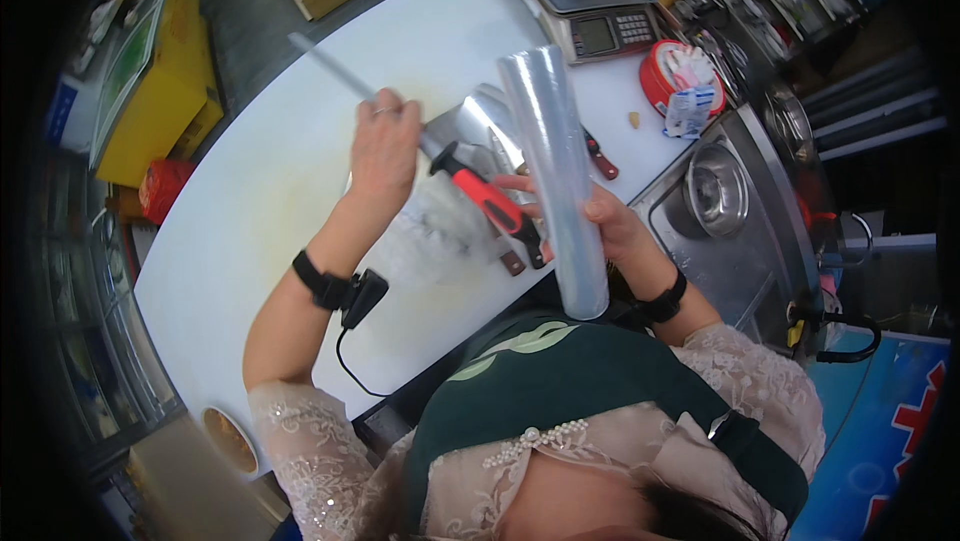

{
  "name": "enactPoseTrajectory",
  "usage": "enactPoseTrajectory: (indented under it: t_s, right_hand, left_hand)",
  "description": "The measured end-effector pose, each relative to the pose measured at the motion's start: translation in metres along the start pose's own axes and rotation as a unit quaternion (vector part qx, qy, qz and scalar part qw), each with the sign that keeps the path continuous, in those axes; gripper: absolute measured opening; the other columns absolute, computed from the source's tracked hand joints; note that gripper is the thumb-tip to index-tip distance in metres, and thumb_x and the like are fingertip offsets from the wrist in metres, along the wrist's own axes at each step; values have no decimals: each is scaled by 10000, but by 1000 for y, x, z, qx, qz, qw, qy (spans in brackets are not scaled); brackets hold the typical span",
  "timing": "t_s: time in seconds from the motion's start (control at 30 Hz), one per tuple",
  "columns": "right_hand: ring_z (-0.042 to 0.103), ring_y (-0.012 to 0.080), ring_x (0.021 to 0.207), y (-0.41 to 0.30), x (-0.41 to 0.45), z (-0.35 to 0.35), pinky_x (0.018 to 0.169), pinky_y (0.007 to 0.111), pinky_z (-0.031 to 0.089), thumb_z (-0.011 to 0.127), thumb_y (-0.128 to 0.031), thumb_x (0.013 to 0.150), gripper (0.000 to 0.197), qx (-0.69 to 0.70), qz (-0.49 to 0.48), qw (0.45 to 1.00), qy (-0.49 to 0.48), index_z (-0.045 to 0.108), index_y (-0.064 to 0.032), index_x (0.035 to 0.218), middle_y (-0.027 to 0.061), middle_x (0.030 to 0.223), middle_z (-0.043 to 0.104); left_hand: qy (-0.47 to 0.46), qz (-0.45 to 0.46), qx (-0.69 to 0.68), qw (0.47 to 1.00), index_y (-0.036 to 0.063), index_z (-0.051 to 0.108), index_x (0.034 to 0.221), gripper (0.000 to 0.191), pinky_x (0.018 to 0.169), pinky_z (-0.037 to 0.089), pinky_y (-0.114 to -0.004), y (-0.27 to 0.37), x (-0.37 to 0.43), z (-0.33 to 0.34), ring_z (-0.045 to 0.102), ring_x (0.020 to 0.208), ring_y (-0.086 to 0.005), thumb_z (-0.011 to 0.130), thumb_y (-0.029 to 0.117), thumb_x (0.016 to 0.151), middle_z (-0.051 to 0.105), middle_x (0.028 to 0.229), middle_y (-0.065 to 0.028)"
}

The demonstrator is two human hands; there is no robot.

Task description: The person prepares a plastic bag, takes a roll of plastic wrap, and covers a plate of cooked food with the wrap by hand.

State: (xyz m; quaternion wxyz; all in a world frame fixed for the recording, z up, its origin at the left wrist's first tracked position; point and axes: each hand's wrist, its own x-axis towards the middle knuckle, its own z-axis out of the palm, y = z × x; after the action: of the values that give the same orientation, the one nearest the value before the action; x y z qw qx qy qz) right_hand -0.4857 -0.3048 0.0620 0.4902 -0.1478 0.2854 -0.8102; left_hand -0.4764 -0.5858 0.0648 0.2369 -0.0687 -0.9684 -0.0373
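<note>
My left hand (386, 151) is closed around the grey shaft of a honing steel (480, 196), over the white table. The steel's red and black handle slants down toward my right hand (611, 222). That hand grips a roll of clear plastic film (551, 173), thumb in front and fingers behind; whether those fingers touch the handle cannot be told. Below my left hand lies a crumpled clear plastic bag (439, 233). A broad shiny metal blade (487, 109) rests behind the roll, partly hidden. One dark red knife handle (602, 158) shows right of the roll, another (513, 263) beside the bag.
A digital scale (592, 34) stands at the table's far end, near a red round container (660, 79) with packets on top. On the right, a metal bowl (716, 188) sits at the steel sink (757, 241). A bowl of food (229, 440) is lower left, a yellow chest freezer (161, 83) beyond.
</note>
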Motion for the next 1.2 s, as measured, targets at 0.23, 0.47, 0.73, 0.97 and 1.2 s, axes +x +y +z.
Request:
enactPoseTrajectory:
  t_s: [0.23,0.47,0.73,0.97,1.2]
  right_hand:
    - [495,408,1191,-56,-121,-72,650,375,613,603,-298,788,776,-78,-174,953,234,277,76,1384,305,1358,389]
    - [525,380,1140,-56,-172,-111,650,398,610,646,-334,778,699,-8,-214,920,327,399,84,1282,287,1299,444]
    - [564,393,1068,-47,-158,-123,629,416,605,667,-314,762,706,8,-197,922,333,390,74,1283,306,1243,482]
    - [529,380,1122,-43,-140,-123,670,436,604,633,-344,789,670,-3,-161,941,296,411,32,1298,274,1323,430]
    - [558,358,1053,-30,-67,-92,647,414,608,673,-351,742,770,-75,-64,973,211,345,3,1342,270,1260,461]
  left_hand:
    - [-206,106,-40,972,28,563,964,157,806,464,-387,133,106,123,534,929,-340,528,68,816,529,1041,-178]
    - [-287,150,-23,946,18,601,1036,254,789,503,-369,196,130,217,546,979,-346,587,157,824,537,1118,-202]
    - [-301,133,-12,944,29,619,1042,249,785,464,-337,225,133,267,526,1014,-281,558,163,842,564,1097,-152]
    - [-243,153,-120,950,39,642,953,245,807,472,-401,199,121,268,543,1009,-296,609,205,775,589,1051,-178]
    - [-335,-29,-169,927,201,414,1366,631,969,353,-598,87,47,118,358,1278,-391,663,361,809,370,1392,-160]
